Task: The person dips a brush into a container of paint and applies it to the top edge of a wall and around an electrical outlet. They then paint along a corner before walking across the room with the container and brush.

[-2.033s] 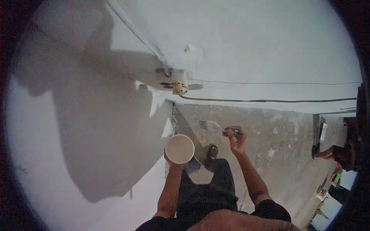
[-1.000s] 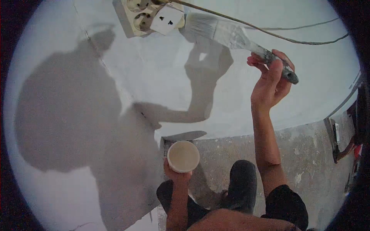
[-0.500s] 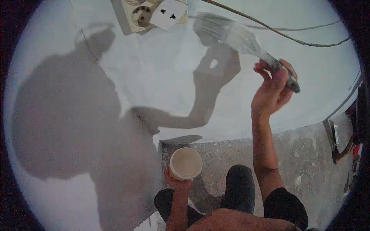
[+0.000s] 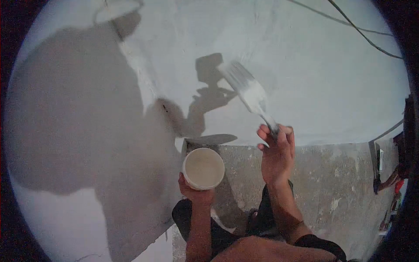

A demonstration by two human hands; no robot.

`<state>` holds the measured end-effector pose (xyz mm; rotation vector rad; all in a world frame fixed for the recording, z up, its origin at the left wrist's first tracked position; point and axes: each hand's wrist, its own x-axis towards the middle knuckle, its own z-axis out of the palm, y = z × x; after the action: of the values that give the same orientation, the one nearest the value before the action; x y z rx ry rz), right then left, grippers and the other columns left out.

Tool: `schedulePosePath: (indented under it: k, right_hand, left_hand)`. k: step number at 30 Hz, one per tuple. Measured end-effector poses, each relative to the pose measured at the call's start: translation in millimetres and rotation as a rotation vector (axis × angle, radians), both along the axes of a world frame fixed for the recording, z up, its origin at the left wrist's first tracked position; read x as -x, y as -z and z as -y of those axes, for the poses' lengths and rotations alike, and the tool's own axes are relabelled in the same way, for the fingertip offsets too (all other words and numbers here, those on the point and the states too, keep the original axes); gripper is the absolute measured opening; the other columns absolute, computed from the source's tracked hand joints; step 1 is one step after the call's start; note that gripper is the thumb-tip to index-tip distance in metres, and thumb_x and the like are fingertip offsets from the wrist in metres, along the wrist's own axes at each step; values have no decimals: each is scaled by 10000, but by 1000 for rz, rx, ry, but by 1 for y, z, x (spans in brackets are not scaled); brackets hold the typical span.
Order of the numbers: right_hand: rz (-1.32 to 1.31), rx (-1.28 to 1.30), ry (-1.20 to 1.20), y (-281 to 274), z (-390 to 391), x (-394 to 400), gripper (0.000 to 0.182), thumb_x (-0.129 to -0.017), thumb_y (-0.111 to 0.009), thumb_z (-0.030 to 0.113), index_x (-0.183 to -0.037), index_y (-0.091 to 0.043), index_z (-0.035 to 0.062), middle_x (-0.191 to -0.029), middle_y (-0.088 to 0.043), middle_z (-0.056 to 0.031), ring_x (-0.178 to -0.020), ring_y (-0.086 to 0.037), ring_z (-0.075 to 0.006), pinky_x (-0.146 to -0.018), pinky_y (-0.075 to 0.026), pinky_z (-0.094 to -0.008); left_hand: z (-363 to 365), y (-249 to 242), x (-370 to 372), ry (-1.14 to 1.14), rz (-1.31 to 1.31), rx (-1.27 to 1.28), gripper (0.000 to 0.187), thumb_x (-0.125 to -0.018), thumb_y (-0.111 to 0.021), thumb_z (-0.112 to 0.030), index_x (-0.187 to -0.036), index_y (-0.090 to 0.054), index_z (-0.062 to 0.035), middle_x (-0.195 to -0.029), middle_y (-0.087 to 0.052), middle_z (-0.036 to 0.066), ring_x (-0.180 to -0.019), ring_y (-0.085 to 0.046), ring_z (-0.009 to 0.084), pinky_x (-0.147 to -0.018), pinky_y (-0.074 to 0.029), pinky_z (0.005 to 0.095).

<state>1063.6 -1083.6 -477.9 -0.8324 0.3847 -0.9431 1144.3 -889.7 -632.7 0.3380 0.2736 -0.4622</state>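
A wide paintbrush (image 4: 251, 89) with pale paint on it is held by its handle in my right hand (image 4: 279, 150), fingers pinched round it. Its bristles point up and left in front of the white wall (image 4: 314, 87). Low on the left, my left hand (image 4: 196, 192) grips the side of a round white tub (image 4: 204, 168). The tub's pale inside faces up at me, and the brush is up and to the right of it.
Dark cables (image 4: 362, 32) hang across the wall at the upper right. My shadow (image 4: 78, 118) covers the left wall and the corner. Below is a stained grey floor (image 4: 327, 187), with dark items (image 4: 399, 161) at the far right edge.
My right hand has drawn the brush down and left, away from the socket area and closer to the tub. The view has tilted down, and the wall sockets are out of frame.
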Motion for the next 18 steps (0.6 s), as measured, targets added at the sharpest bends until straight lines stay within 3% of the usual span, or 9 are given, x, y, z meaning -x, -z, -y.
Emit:
schedulePosePath:
  k: [3,4,6,9,13,18]
  right_hand:
    - [38,428,-80,-31,8,-24,311,-1063,-573,260,-1233,-444,33,-1136,-705,-239,-1050,-724,-321,-770,-624,-421]
    - [39,429,-80,-38,11,-32,311,-1063,-573,260,-1233,-444,33,-1136,-705,-239,-1050,-724,-321,-770,-624,-421]
    - [33,659,16,-52,14,-49,282,-1083,-515,295,-1250,-452,76,-1175,-707,-253,-1039,-732,-326,-781,-605,-406]
    - [53,739,80,-74,25,-76,282,-1085,-511,278,-1246,-453,54,-1168,-707,-261,-1045,-733,-333,-799,-613,-432]
    - [131,737,57,-99,28,-96,283,-1085,-512,262,-1241,-460,33,-1164,-704,-272,-1057,-730,-338,-817,-615,-442]
    - [147,727,144,-93,31,-87,261,-1081,-527,232,-1237,-468,32,-1149,-707,-256,-1046,-731,-330,-802,-622,-436]
  left_hand:
    - [-4,-4,-2,42,21,199,702,-961,-438,-577,-1492,-493,-121,-1469,-547,135,-1352,-523,372,-1135,-399,581]
    - [-3,-6,-2,41,22,200,702,-961,-438,-577,-1492,-493,-121,-1469,-547,135,-1352,-523,372,-1135,-399,581]
    - [0,-12,-1,-12,-34,-35,716,-953,-432,-589,-1494,-489,-122,-1469,-546,133,-1355,-523,363,-1142,-396,570]
    - [2,-12,-4,54,-12,54,648,-913,-513,-569,-1388,-575,-134,-1404,-591,95,-1296,-570,354,-1093,-463,565]
    - [5,-2,-11,44,98,46,643,-914,-529,-555,-1392,-572,-127,-1410,-588,100,-1304,-562,364,-1098,-449,587]
    - [-2,7,-5,50,10,82,649,-901,-562,-568,-1399,-572,-152,-1429,-579,98,-1329,-536,371,-1091,-436,622]
